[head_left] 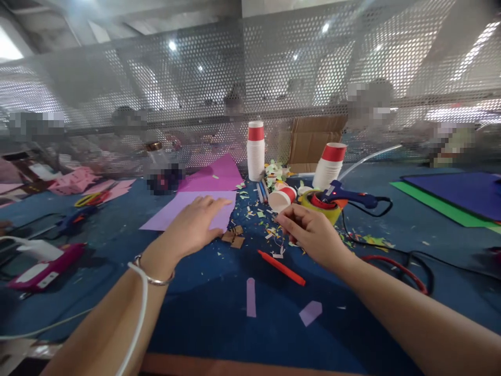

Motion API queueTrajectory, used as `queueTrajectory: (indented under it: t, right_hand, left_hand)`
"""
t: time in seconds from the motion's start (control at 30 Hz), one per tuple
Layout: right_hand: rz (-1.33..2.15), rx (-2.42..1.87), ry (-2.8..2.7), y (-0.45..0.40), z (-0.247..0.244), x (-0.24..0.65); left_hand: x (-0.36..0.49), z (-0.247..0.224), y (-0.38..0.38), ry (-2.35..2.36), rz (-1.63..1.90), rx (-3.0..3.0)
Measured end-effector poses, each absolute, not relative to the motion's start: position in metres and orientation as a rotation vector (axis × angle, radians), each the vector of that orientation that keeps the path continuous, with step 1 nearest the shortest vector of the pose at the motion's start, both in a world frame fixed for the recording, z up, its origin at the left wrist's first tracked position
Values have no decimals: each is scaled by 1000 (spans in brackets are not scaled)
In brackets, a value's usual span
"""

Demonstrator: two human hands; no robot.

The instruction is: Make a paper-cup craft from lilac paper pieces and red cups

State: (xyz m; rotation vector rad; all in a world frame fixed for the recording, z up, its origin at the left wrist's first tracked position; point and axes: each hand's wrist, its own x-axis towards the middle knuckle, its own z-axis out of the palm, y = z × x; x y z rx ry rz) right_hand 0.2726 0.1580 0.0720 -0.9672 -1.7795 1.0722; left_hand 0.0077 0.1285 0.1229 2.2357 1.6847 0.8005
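Observation:
My left hand (pixel 191 224) reaches over a sheet of lilac paper (pixel 168 211), its fingers stretched out and thumb apart. Small brown cardboard squares (pixel 234 237) lie just by its thumb. My right hand (pixel 313 232) is pinched closed near a tipped paper cup (pixel 282 198) with a red band; what its fingertips hold, if anything, is too small to make out. Between and below the hands lies a red marker (pixel 282 267). Closer to me are a lilac paper strip (pixel 251 297) and a small pointed lilac paper piece (pixel 311 313).
Cup stacks (pixel 256 156) stand at the back. A blue glue gun (pixel 348 196) rests on a yellow container (pixel 329 213), its black cord trailing right. Paper scraps (pixel 254 214) litter the middle. A magenta power strip (pixel 47 269) lies left; coloured sheets (pixel 457 193) lie right.

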Motion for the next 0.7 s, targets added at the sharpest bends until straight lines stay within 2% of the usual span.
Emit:
queueTrajectory:
  t: [0.1,0.17,0.53,0.7]
  right_hand:
    - [1003,-976,-1870,158,71,274]
    - [942,-993,-1935,158,70,275]
    - [709,-995,-2150,151,73,279]
    - [655,-1121,-2479,148,79,279]
  left_hand:
    - [-4,118,130,1931,328,2466]
    - [-5,112,134,1997,161,2498]
    - [-11,106,152,2106,253,2469]
    - [-23,111,149,2236,240,2395]
